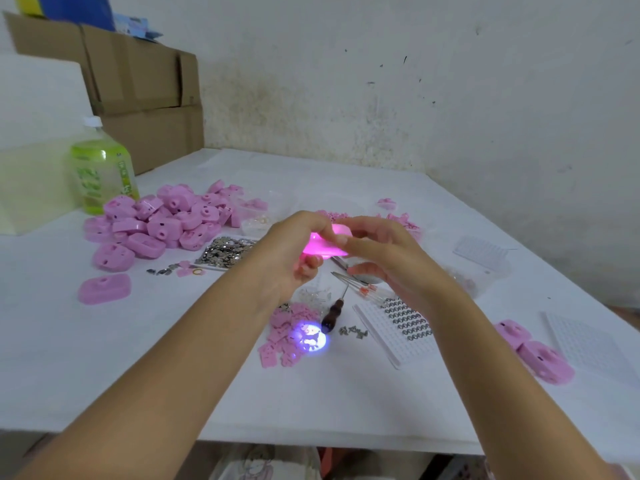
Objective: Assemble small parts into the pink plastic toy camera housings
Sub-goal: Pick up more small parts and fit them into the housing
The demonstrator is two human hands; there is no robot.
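From the head view I am watching both hands holding one pink housing [325,247] above the middle of the counter [166,375], and it is glowing bright magenta. The left hand [291,254] is gripping its left end, fingers [311,221] curled round it. The right hand [384,261] is pinching the right end with its fingers [360,226]. Below them a round bluish light spot [311,337] is falling on loose pink small parts [280,336], just beside a dark-handled screwdriver [333,315]. A pile of pink housings [162,220] is lying far left, near a green bottle [100,171].
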